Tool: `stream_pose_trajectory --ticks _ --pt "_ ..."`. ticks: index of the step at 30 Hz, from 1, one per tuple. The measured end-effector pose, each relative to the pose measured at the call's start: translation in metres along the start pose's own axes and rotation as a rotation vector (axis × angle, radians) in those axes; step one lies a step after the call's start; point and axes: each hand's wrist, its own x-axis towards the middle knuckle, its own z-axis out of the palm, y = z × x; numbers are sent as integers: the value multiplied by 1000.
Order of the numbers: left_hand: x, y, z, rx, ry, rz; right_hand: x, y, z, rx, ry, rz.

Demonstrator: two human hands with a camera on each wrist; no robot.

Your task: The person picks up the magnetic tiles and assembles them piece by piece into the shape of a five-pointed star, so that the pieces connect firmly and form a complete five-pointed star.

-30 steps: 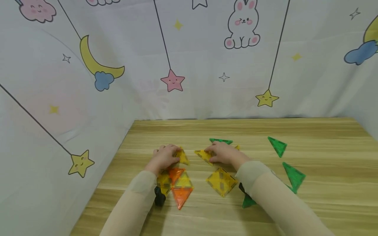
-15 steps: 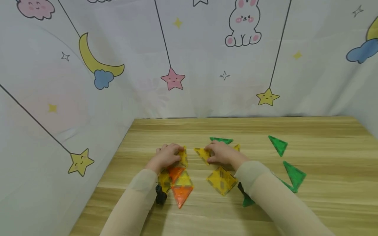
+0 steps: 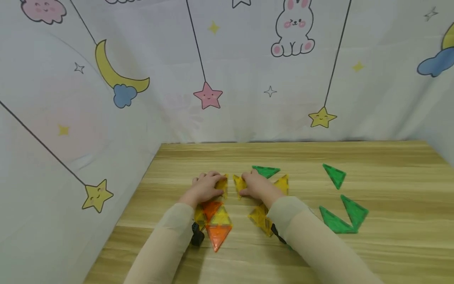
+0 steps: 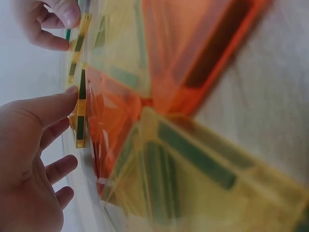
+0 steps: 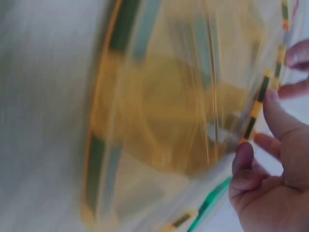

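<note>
With thumb and fingers, my left hand (image 3: 205, 188) pinches a yellow triangular magnetic tile (image 3: 222, 187), seen edge-on in the left wrist view (image 4: 81, 111). Facing it across a narrow gap, another yellow triangular tile (image 3: 238, 185) is pinched by my right hand (image 3: 256, 185). Both tiles look raised on edge. Just in front of the left hand lie joined orange tiles (image 3: 218, 236) and yellow tiles (image 3: 221, 217). A yellow pyramid-like piece (image 3: 259, 219) stands below the right hand, partly hidden by the right sleeve; it fills much of the right wrist view.
A green triangular tile (image 3: 267, 171) lies behind the right hand, and a yellow tile (image 3: 283, 184) beside it. Further right on the wooden table (image 3: 397, 177) are more green tiles (image 3: 355, 211). A printed cloth (image 3: 241, 122) hangs along the back edge.
My right hand has moved left with its yellow tile, closer to the other one. My left hand has shifted slightly right, and its tile has turned more upright.
</note>
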Motion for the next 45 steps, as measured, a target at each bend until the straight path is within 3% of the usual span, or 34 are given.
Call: stream_pose_trajectory --ticks 5,15,23,34,45 --pt "1 3 5 -13 0 9 0 -3 6 33 21 3" --pt "1 2 11 14 29 -9 -3 8 5 87 0 -133" --pt "2 2 8 76 51 -43 -18 40 -20 223 31 -137" --pt "0 -19 -3 39 16 -88 -39 102 -42 165 145 -128" --pt "2 -24 -9 45 -1 -77 -57 136 -44 83 130 -142"
